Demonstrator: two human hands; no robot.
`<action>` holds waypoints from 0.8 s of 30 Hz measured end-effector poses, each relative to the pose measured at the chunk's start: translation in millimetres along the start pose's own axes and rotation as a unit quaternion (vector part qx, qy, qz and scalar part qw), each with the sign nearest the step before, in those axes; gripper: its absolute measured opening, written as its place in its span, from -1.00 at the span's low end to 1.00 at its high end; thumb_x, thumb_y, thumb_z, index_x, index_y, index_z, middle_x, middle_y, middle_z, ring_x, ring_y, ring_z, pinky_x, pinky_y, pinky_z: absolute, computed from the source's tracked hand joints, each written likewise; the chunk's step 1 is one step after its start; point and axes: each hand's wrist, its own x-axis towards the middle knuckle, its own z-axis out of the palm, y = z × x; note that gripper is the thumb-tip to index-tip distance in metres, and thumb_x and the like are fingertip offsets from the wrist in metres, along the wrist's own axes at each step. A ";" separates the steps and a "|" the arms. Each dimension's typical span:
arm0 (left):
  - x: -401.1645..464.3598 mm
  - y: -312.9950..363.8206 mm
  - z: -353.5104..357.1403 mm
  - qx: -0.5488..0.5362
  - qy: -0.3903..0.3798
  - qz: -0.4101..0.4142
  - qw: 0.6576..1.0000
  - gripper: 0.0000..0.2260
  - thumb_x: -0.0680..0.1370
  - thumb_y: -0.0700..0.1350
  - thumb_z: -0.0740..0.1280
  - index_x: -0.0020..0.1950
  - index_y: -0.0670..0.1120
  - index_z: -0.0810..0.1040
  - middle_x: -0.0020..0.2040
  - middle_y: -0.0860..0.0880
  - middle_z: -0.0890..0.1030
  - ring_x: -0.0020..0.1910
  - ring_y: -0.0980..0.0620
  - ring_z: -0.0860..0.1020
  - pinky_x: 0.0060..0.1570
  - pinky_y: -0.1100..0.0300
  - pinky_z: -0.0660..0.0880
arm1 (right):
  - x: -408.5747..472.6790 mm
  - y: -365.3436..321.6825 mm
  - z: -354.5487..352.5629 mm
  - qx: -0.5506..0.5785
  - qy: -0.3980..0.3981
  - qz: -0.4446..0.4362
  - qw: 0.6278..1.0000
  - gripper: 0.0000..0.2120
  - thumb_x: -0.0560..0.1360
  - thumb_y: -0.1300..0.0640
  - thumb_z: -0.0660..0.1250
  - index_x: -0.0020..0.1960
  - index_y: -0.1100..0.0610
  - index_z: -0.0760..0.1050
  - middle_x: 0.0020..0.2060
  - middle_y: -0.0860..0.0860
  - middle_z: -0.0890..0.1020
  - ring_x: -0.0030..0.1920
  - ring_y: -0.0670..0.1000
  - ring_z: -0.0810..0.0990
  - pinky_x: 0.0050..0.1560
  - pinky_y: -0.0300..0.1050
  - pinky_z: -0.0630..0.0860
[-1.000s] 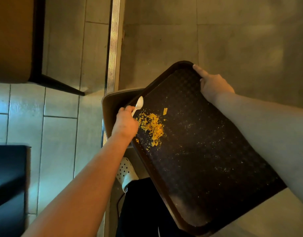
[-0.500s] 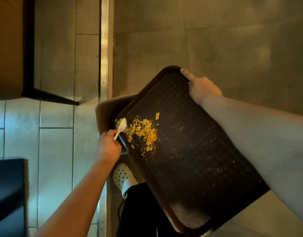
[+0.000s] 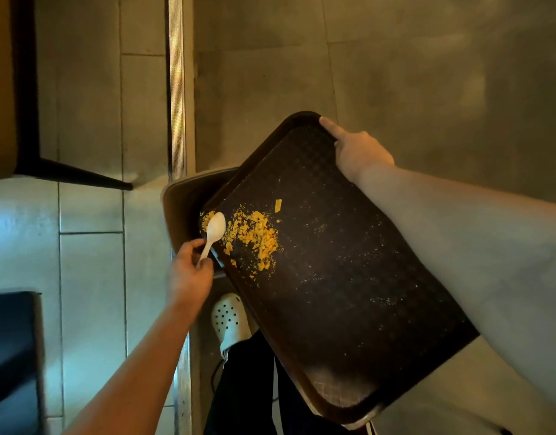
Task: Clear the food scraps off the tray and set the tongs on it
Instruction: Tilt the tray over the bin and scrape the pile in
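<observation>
A dark brown tray (image 3: 349, 277) hangs tilted over a bin, its left edge lowest. My right hand (image 3: 360, 152) grips the tray's far rim. Yellow food scraps (image 3: 254, 237) lie in a heap near the tray's left edge, with fine crumbs scattered across the rest. My left hand (image 3: 188, 271) holds a white plastic spoon (image 3: 214, 230) by its handle; the spoon's bowl rests on the scraps at the tray's left rim. No tongs are in view.
A brown bin (image 3: 182, 202) stands open under the tray's left edge. My white clog (image 3: 228, 318) and dark trouser leg are below the tray. A dark furniture leg (image 3: 72, 177) crosses the tiled floor at left; a metal floor strip (image 3: 176, 89) runs up the middle.
My left hand drew back from the tray toward the bin and the spoon's bowl now lies on the leftmost scraps. The tray stays tilted in my right hand.
</observation>
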 end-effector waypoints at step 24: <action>-31.2 -33.7 48.4 -0.327 -0.253 -0.247 0.877 -0.91 0.61 -0.16 0.19 0.05 -0.13 0.30 -0.34 -0.02 0.29 -0.63 0.18 0.17 -0.68 0.34 0.14 | -11.3 -10.6 11.9 -0.135 0.080 -0.028 0.987 -0.52 0.65 0.03 -0.02 0.53 -0.15 -0.05 0.40 0.19 0.24 0.35 0.25 0.30 0.27 0.14 0.33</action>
